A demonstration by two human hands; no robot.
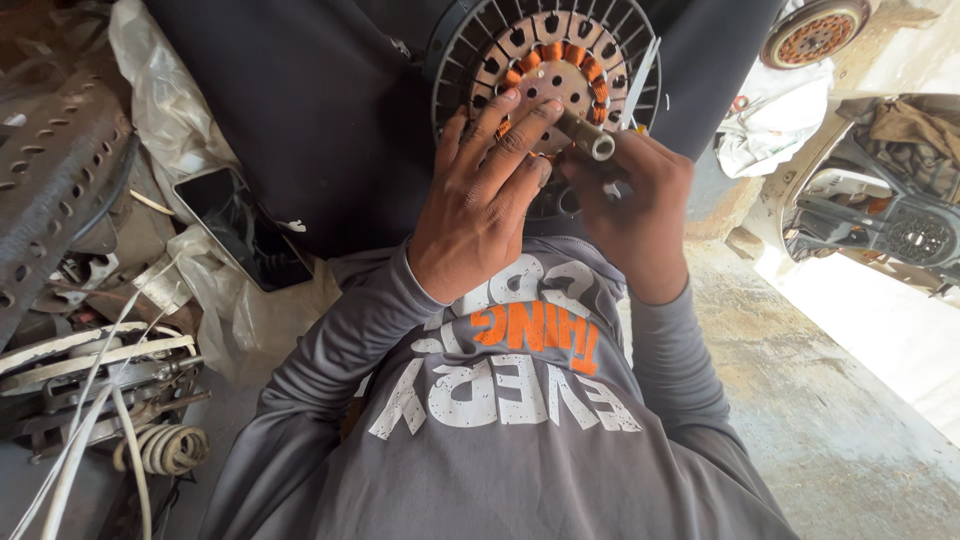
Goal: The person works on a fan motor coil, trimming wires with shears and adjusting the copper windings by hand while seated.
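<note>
Looking from the left of the round grey motor stator with copper-orange coils (545, 60), you have loose clutter within reach of your elbow: a coiled pale cable (165, 448) far to its lower left, and a dark flat phone (240, 228) lying on crumpled plastic sheeting (215, 300), nearer, to its left. A sweep of your left arm could, I judge, knock that phone off its uneven bed.

Your left hand (480, 200) lies just below the stator, fingers spread and pressed onto the coil ring; it grips nothing, only bracing. If those fingertips bear on the windings rather than the plate, they may scrape the wire coating.

Just right of that, at the stator's lower edge, your right hand (635, 205) is clenched around a short grey metal cylinder (587, 135), which points up toward the hub. Whether it is seated on anything I cannot tell. Should it slip off, it would likely strike your left fingers or gouge a coil.

A thin white strip (640, 70) crosses the stator's right side and could snag.

Far right of the stator, another motor housing (915, 235) sits on the concrete floor (830, 400).
</note>
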